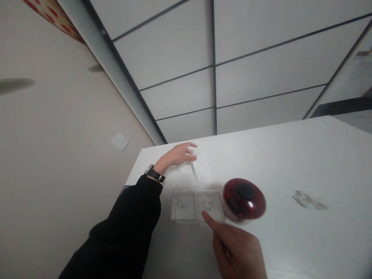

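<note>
- The left hand [177, 154], watch [154, 173] on its wrist, rests loosely curled over a clear plastic sheet [188, 174] near the counter's [290, 155] far edge; whether it pinches the thin clear piece [193, 167] below its fingers, I cannot tell.
- The right hand [236, 248] grips nothing visible, its index finger extended to the near edge of a clear tray [196, 207].
- The tray sits mid-counter, toward the left edge; it looks light, stiff and slippery, best lifted by its rim.
- A dark red jar [244, 199] with a black knob stands just beside the tray's right end; its glossy curve looks slippery.
</note>
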Tool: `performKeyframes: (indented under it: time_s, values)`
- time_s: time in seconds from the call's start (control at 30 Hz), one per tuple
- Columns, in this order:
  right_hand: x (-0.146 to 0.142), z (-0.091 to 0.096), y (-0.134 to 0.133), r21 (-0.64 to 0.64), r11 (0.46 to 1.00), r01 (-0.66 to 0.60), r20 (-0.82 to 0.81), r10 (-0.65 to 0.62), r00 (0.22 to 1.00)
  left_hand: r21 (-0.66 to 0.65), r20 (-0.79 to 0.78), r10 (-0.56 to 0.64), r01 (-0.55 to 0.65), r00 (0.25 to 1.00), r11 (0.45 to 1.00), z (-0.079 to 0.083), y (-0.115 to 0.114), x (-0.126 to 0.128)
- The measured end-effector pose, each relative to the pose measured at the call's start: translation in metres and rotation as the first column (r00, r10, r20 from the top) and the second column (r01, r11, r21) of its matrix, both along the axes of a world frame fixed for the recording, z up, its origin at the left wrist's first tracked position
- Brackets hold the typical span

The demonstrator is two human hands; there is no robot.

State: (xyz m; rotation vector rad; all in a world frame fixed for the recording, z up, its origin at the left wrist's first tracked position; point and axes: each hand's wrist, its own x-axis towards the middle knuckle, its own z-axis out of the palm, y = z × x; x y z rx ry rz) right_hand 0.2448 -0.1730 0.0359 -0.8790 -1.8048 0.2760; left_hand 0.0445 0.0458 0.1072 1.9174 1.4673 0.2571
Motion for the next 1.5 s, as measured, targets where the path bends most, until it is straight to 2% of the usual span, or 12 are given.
performKeyframes:
  time_s: [0.13,0.27,0.4,0.57,0.63,0.73,0.83,0.93,1.07,1.2,1.37,1.5]
  values:
    - [0.001,0.001,0.001,0.007,1.000,0.010,0.005,-0.010,1.000,0.057,-0.106,0.005,0.001,0.994,0.998,-0.006,0.004,0.004]
    - [0.001,0.001,0.002,-0.005,1.000,0.011,0.006,-0.011,1.000,0.170,-0.168,0.056,-0.027,0.984,0.985,0.002,-0.007,0.010]
    - [0.001,0.002,0.000,-0.010,1.000,0.018,-0.004,-0.018,1.000,0.202,-0.124,0.011,0.014,0.992,0.979,0.030,-0.031,0.021]
    - [0.015,0.008,-0.012,0.181,0.983,0.022,-0.082,-0.007,0.997,0.208,0.064,-0.190,0.174,0.980,0.963,0.073,-0.070,0.036]
    - [0.025,0.007,-0.012,0.224,0.965,0.139,-0.226,-0.088,0.970,0.214,0.142,-0.350,0.317,0.926,0.924,0.088,-0.085,0.043]
    - [0.038,0.002,0.002,0.162,0.906,0.391,-0.470,-0.278,0.838,0.235,0.114,-0.600,0.566,0.792,0.790,0.103,-0.104,0.055]
    - [0.043,-0.007,0.023,-0.061,0.953,0.296,-0.401,-0.295,0.867,0.236,-0.007,-0.705,0.686,0.709,0.688,0.105,-0.118,0.068]
    - [0.044,-0.012,0.038,-0.239,0.969,0.060,-0.381,-0.150,0.912,0.265,-0.081,-0.683,0.676,0.726,0.688,0.099,-0.123,0.077]
    - [0.047,-0.013,0.044,-0.291,0.950,-0.113,-0.330,0.011,0.944,0.317,-0.137,-0.635,0.641,0.761,0.699,0.095,-0.121,0.084]
    - [0.047,-0.011,0.044,-0.302,0.943,-0.138,-0.416,0.000,0.909,0.303,-0.291,-0.575,0.644,0.765,0.703,0.092,-0.122,0.094]
    - [0.046,-0.012,0.043,-0.328,0.929,-0.173,-0.462,0.002,0.887,0.356,-0.396,-0.346,0.490,0.850,0.796,0.082,-0.131,0.105]
    - [0.047,-0.014,0.046,-0.328,0.931,-0.158,-0.459,-0.011,0.888,0.360,-0.462,-0.297,0.483,0.835,0.798,0.094,-0.145,0.107]
